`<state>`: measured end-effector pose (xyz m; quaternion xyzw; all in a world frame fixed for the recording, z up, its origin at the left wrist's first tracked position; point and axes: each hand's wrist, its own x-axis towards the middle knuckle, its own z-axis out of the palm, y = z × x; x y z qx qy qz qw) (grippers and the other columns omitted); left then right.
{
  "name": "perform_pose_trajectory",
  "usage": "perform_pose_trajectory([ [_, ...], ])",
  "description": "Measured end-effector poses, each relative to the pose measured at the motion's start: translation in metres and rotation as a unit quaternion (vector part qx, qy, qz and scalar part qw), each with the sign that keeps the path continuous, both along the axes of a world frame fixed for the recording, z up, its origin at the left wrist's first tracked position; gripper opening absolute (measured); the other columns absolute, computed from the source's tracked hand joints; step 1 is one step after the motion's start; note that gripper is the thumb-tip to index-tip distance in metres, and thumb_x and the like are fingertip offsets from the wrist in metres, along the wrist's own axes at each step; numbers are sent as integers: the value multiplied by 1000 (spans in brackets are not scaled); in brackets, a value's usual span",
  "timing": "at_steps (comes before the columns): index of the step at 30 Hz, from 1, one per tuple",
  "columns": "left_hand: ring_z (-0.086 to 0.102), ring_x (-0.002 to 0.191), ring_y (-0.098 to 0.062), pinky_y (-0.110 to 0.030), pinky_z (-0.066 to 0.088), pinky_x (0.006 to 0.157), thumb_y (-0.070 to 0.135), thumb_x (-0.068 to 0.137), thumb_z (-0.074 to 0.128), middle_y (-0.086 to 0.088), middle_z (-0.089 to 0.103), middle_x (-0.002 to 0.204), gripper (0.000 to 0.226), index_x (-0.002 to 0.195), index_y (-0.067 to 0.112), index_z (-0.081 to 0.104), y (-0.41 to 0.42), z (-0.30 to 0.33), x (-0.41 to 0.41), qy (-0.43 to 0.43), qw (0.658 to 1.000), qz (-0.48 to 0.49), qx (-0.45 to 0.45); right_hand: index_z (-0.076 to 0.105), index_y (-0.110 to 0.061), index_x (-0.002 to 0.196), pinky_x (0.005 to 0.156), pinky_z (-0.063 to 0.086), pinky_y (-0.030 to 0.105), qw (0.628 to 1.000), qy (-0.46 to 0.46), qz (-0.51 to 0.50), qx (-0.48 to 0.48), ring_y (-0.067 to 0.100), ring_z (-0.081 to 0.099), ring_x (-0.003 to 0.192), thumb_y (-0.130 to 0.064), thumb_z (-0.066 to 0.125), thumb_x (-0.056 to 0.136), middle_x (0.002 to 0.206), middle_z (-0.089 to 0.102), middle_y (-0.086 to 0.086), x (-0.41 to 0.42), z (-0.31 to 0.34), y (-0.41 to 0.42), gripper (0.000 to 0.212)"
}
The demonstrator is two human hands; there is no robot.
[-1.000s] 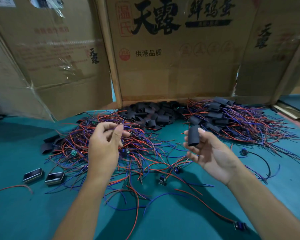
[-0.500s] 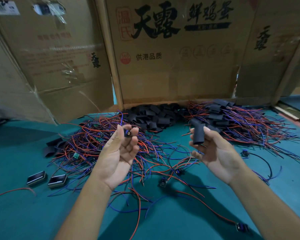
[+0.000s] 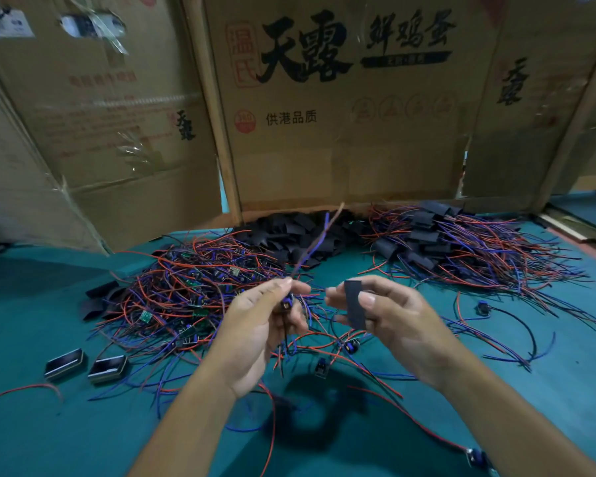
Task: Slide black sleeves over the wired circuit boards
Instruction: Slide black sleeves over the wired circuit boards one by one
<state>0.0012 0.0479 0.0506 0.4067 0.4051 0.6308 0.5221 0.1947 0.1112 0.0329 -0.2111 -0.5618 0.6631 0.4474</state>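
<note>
My left hand (image 3: 258, 325) pinches a small wired circuit board (image 3: 287, 301) between thumb and fingers; its red and blue wires (image 3: 315, 241) stick up and away, blurred. My right hand (image 3: 389, 315) pinches a flat black sleeve (image 3: 354, 304) upright, a short gap to the right of the board. A tangled heap of wired boards (image 3: 193, 287) lies on the green table behind my left hand. A pile of loose black sleeves (image 3: 300, 232) sits at the back centre. A heap of boards with sleeves on them (image 3: 461, 246) lies at the back right.
Cardboard boxes (image 3: 341, 115) wall off the back of the green table (image 3: 49, 425). Two small black rectangular parts (image 3: 86, 364) lie at the left. Loose wires and stray boards (image 3: 475, 456) are scattered near the front and right.
Both hands have drawn closer together in front of me. The left hand has turned the board so its wires swing upward. The right hand brought the sleeve inward and lower.
</note>
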Motion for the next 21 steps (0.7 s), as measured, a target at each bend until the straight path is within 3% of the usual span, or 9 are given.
perform_pose_trajectory([
  [5,49,48,-16,-23,46,51,9,100,48,-17,54,66,31,82,6,74,0,-8,13,115,992,-43,-11,67,1,108,105,44,51,999,25,41,6,40,61,113,-15,62,83,120,63,29,-7,1,-9,29],
  [7,47,47,-15,-24,45,49,7,100,49,-18,53,69,33,81,8,76,-1,-9,16,141,988,-54,-12,63,8,110,104,45,49,999,37,39,-2,39,61,111,-14,61,84,121,62,30,-6,1,-7,34],
  [12,48,50,-15,-21,45,53,21,91,59,-5,51,55,21,94,4,72,-5,-8,16,169,980,-102,-8,58,14,110,91,53,45,997,60,41,-20,38,61,105,-19,63,82,117,62,31,-3,7,-4,44],
  [15,51,52,-13,-17,44,56,11,92,64,-8,55,61,13,102,2,67,-7,-7,16,191,974,-120,8,62,10,107,90,53,46,996,70,49,-21,41,63,103,-21,66,81,113,62,33,-2,8,-4,40],
  [18,56,59,-21,-24,50,62,1,95,58,-12,61,68,13,107,-3,62,-6,-9,14,181,976,-125,-3,60,11,107,91,53,50,997,64,44,-19,43,62,104,-21,66,81,114,62,33,0,8,-3,42],
  [21,58,61,-23,-30,51,64,5,92,62,-11,65,69,14,102,-5,61,-5,-10,13,155,980,-126,-6,59,12,109,96,50,55,999,31,33,-13,45,61,108,-21,65,82,119,63,29,2,7,0,43],
])
